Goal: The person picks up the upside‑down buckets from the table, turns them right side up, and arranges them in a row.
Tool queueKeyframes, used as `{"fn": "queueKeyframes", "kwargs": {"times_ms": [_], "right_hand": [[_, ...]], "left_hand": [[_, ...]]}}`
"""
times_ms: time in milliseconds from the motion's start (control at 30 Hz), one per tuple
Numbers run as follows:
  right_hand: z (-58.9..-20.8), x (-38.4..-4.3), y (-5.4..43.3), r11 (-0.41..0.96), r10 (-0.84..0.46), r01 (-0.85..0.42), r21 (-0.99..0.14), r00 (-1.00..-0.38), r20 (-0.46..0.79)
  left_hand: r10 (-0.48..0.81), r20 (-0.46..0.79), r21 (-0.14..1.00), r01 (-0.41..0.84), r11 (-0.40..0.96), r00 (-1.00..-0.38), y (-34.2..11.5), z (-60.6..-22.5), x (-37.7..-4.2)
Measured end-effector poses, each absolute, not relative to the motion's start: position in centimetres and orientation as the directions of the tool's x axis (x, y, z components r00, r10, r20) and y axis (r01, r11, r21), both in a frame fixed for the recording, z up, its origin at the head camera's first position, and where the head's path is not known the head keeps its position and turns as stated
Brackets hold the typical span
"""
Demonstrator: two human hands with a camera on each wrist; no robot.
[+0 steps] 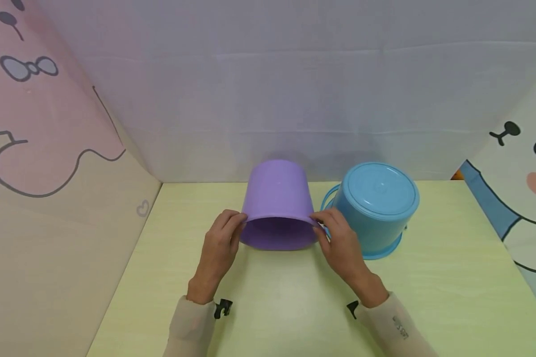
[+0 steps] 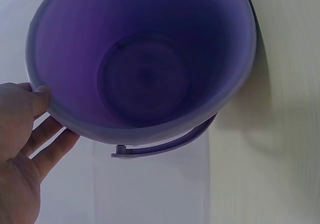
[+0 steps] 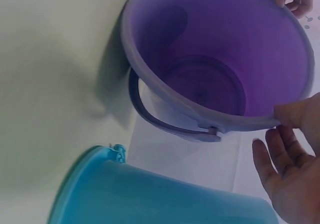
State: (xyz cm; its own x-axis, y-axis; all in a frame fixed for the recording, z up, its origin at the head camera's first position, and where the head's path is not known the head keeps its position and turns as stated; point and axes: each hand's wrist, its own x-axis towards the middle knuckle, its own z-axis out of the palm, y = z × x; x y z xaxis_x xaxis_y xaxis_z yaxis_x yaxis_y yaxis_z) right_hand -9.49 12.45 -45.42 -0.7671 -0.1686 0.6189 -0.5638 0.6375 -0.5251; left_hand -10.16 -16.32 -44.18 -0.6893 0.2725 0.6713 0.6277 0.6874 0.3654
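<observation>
A purple bucket (image 1: 277, 191) is tipped over at the back of the table, its mouth facing me and its base toward the back wall. My left hand (image 1: 219, 248) pinches its rim on the left side, thumb inside the mouth in the left wrist view. On the right side of the same rim, the thumb and fingers of my right hand (image 1: 343, 245) grip it. The inside bottom (image 2: 145, 79) shows nothing lying in it. A purple handle (image 3: 170, 126) hangs off the rim in both wrist views.
Close on the right stands a light blue bucket (image 1: 380, 191), upside down, with its handle (image 1: 330, 194) sticking out on the left. Behind runs a pale cloth wall (image 1: 295, 99). Cartoon-printed cloths flank the light yellow table (image 1: 277, 307).
</observation>
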Motion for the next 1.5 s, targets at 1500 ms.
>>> {"fn": "queueKeyframes", "kwargs": {"times_ms": [1500], "right_hand": [[-48.7,-8.5,11.7,0.214,0.027,-0.031,-0.976,-0.999,0.037]], "left_hand": [[0.05,0.534,0.662,0.455,0.595,-0.844,-17.7,-44.3,-10.8]]}}
